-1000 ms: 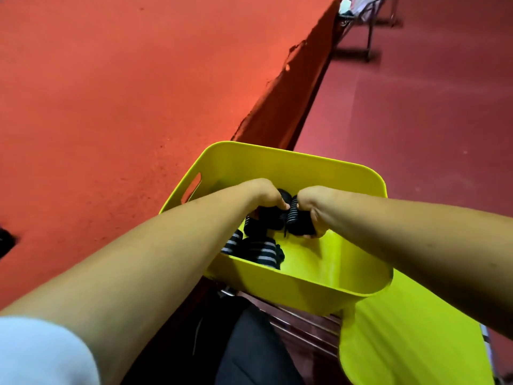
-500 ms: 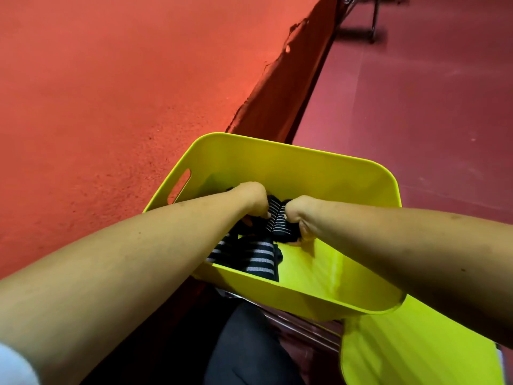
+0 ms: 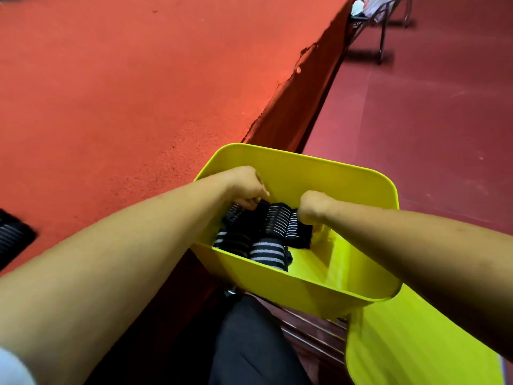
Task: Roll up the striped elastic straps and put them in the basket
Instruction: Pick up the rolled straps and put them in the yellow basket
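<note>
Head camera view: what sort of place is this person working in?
Likely a sports hall or gym, though that is a guess: a wide red raised surface, a smooth dark red floor like a court beside it, and a metal chair far off.

Rolled striped straps [image 3: 277, 221] are being held inside the yellow basket [image 3: 305, 170] by the left hand [image 3: 245, 187] and the right hand [image 3: 313, 207], both curled onto them.
</note>
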`<state>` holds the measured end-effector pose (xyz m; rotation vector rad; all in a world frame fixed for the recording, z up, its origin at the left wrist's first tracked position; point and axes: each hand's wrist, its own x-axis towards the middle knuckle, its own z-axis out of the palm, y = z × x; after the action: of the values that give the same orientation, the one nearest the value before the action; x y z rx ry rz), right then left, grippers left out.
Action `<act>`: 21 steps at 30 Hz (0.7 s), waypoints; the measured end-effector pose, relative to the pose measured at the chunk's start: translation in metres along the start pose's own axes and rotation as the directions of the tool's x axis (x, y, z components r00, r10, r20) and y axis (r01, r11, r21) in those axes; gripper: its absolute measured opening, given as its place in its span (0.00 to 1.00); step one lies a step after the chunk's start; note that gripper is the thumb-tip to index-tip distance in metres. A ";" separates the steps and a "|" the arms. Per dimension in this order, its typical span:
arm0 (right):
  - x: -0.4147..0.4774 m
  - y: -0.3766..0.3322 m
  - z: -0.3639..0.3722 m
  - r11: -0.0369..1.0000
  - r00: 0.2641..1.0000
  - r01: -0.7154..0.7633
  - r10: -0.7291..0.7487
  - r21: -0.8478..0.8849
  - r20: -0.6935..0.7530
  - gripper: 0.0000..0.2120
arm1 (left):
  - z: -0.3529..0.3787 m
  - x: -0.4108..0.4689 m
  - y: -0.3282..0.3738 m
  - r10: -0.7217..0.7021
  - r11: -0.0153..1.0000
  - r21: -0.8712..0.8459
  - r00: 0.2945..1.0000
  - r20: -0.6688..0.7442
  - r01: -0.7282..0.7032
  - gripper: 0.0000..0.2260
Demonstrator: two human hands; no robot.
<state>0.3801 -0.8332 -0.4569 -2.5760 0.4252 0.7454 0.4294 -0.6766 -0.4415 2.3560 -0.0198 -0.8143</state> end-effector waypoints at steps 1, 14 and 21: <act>-0.003 -0.006 -0.008 0.998 0.999 0.037 -0.038 -0.044 -0.012 0.12 | -0.013 -0.013 -0.002 0.063 0.988 -0.144 0.998 -0.012 -0.064 0.03; -0.119 -0.208 -0.006 0.630 0.827 0.492 -0.553 0.601 -0.098 0.04 | -0.171 -0.233 -0.163 -0.109 0.927 -0.355 0.821 -0.561 -0.120 0.06; -0.152 -0.285 0.107 0.650 0.797 0.292 -0.571 0.701 0.198 0.07 | -0.180 -0.293 -0.298 -0.374 0.903 -0.418 0.655 -0.656 0.098 0.05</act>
<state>0.3235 -0.5104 -0.3651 -1.6948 -0.0996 0.7524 0.2383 -0.2754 -0.3428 2.1879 0.7359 0.0824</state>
